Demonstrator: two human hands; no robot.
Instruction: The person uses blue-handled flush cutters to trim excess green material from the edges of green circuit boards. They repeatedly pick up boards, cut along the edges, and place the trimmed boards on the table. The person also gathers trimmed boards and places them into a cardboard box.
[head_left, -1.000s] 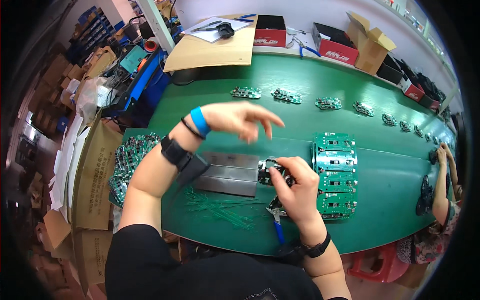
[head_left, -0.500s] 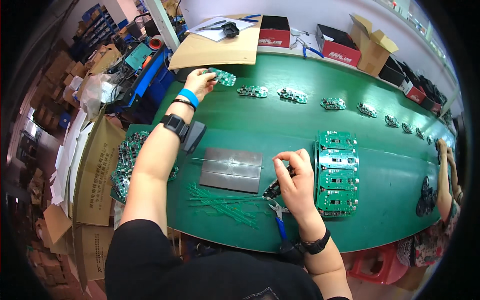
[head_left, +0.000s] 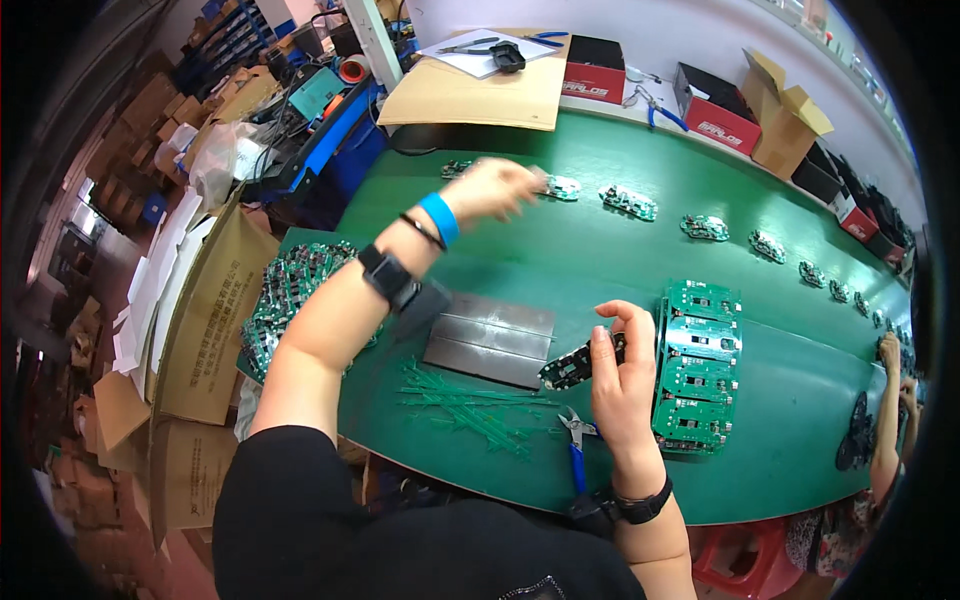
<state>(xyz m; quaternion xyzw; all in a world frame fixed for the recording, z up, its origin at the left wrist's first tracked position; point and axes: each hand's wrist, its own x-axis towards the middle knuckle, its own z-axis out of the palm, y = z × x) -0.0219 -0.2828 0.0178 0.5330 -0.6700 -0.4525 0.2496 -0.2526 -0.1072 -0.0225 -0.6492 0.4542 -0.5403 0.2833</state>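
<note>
My left hand [head_left: 492, 190] is over the far side of the green table, blurred by motion. Its fingers look apart, with nothing visible in them. Partly behind it lies a green circuit board [head_left: 455, 170], and another circuit board [head_left: 562, 188] is just past its fingertips. Nearer to me, my right hand [head_left: 625, 385] grips a populated circuit board [head_left: 572, 368] between thumb and fingers, held tilted above the table. Blue-handled cutters [head_left: 577, 450] lie below that hand. Left of the cutters are thin green strips [head_left: 465, 405], scattered in a loose pile.
A dark metal plate [head_left: 488, 340] sits mid-table. Joined green board panels [head_left: 700, 370] lie at right, and a heap of circuit boards [head_left: 295, 300] at left. Spaced circuit boards [head_left: 628, 202] run along the far side. Another person's hand [head_left: 888, 350] works at far right.
My left hand has let go of its circuit board, which now lies on the table, and has moved right. My right hand still holds its board, now more visible. The whole view has shifted.
</note>
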